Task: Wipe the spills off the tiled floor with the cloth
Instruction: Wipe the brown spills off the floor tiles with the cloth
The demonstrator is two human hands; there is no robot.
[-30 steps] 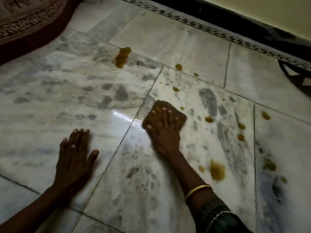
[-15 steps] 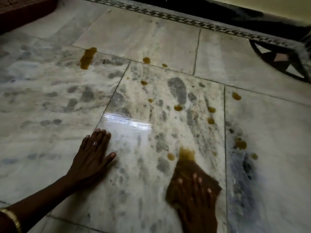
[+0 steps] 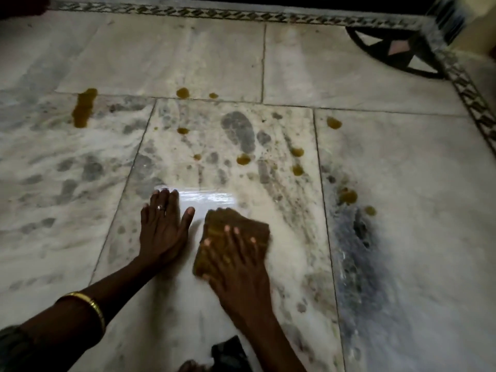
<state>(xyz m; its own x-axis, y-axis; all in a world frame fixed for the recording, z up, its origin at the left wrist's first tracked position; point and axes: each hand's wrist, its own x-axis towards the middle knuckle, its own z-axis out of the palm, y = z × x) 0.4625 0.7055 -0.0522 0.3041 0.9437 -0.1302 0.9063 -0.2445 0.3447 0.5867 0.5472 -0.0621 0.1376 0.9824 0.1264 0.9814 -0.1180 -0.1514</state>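
Note:
A brown cloth [image 3: 214, 222] lies flat on the white marble tiled floor [image 3: 402, 183] near the middle. My right hand [image 3: 236, 267] presses down on it with fingers spread. My left hand [image 3: 162, 229] rests flat on the tile just left of the cloth, fingers apart, a ring on one finger. Yellow-brown spills dot the floor beyond: a long streak [image 3: 83, 108] at far left, small drops [image 3: 183, 92] [image 3: 243, 159] ahead, and more drops [image 3: 347, 196] to the right.
A dark patterned border strip [image 3: 241, 14] runs along the far edge and down the right side [image 3: 475, 108]. A dark star-shaped inlay [image 3: 397, 49] sits in the far right corner. Dark fabric [image 3: 228, 353] shows at the bottom edge.
My right hand has slid the cloth left and away over the larger spill, which no longer shows. The view has shifted right; my left hand stays planted on the tile.

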